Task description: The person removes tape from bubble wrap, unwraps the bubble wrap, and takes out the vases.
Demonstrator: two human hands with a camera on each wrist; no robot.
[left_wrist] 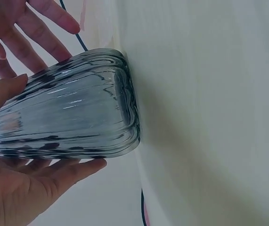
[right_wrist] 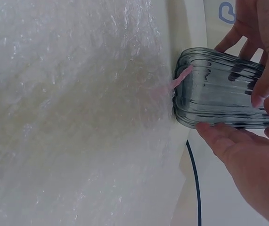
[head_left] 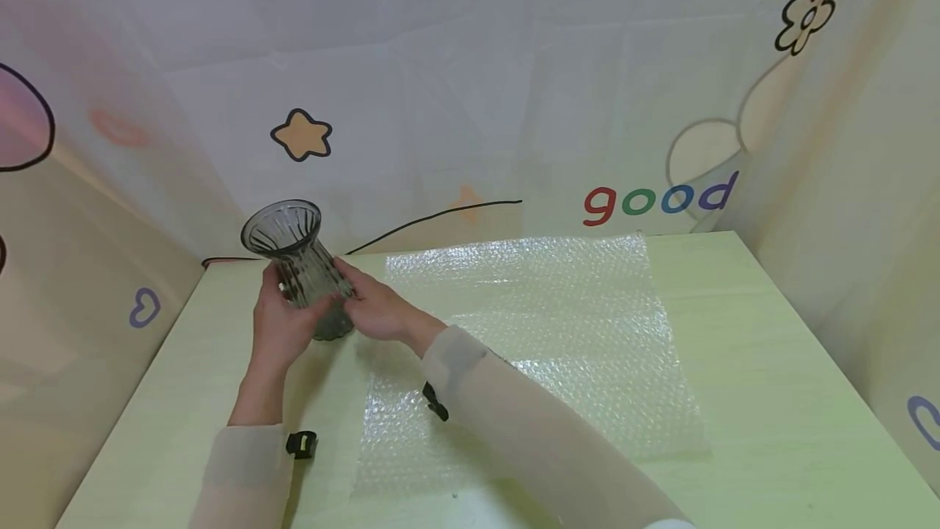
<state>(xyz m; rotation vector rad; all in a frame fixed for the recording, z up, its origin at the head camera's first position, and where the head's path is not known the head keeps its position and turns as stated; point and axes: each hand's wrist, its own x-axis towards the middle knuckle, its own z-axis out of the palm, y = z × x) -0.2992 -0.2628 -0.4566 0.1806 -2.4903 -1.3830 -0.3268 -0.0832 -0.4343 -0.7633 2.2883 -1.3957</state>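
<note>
A grey ribbed glass vase [head_left: 312, 272] with a flared mouth tilts to the left near the back left of the table. Its base [right_wrist: 186, 92] stands low, close to the tabletop. My left hand [head_left: 282, 321] grips the vase on the left, thumb across the near side and fingers round the far side. On the other side my right hand [head_left: 378, 304] holds it, with the thumb in front and fingers [left_wrist: 42, 35] spread along the glass. The right fingertips lie near the base in the right wrist view.
A sheet of bubble wrap [head_left: 558, 333] lies spread over the middle of the pale table [head_left: 793, 398], right of the vase. Behind the table hangs a printed cloth [head_left: 470, 104]. Black clips [head_left: 301, 445] show beside the sleeves.
</note>
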